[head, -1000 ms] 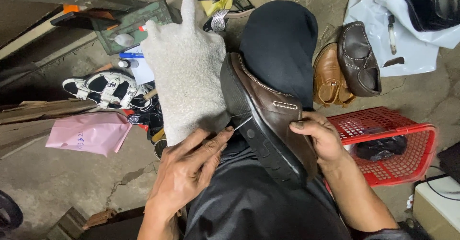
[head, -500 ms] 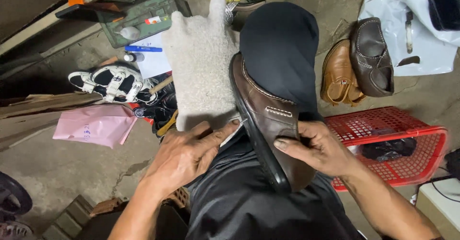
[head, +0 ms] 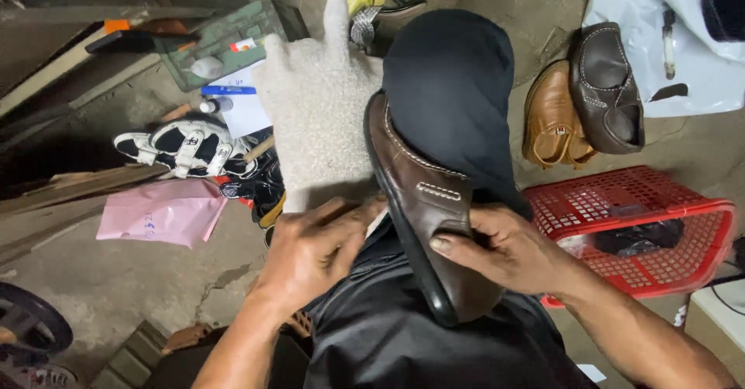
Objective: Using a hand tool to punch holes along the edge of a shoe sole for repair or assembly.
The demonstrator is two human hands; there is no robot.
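Shoe-repair workshop, concrete floor, loose shoes, sandals, green toolbox, red basket

- Floor: bare, cracked concrete.
- Left of the hands: pink bag, white strapped sandal.
- Beyond, upper left: green box.
- Right: red basket.
- Above it: tan shoe touching dark brown shoe.

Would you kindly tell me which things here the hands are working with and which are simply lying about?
In hand:
- dark brown shoe, held on the lap by the right hand
- left hand beside its sole
- pale cloth over the knee

Lying about:
- red basket
- pair of brown shoes
- pink bag
- white sandals
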